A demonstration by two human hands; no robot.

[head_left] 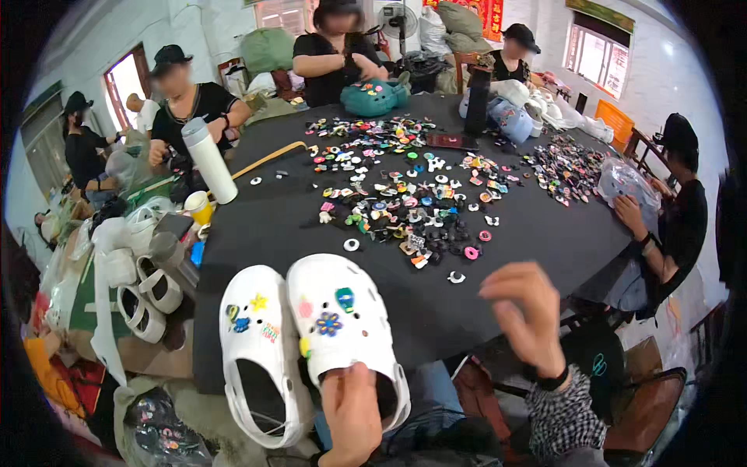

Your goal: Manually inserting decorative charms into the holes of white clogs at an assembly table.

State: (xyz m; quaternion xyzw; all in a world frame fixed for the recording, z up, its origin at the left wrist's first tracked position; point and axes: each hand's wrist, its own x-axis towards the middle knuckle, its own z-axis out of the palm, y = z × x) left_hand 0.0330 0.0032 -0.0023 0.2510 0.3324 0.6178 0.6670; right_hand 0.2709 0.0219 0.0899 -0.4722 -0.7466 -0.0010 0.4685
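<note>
Two white clogs lie side by side at the near edge of the black table, toes pointing away from me. The left clog (253, 342) carries a yellow star, a blue flower and other small charms. On the right clog (342, 300) sit a blue flower charm, a blue-green one, a pink one and a yellow one at the side. My left hand (352, 412) has its fingers inside that clog's opening and grips it; the fingertips are hidden. My right hand (529, 311) hovers right of the clogs, fingers curved and apart from the thumb, nothing visible in it.
Loose shoe charms (412, 210) cover the table's middle, with another heap (568, 167) to the right. A white bottle (210, 162) and yellow cup (199, 207) stand left. White shoes (144, 311) lie on the left side surface. Several people work around the table, one handling a teal clog (373, 97).
</note>
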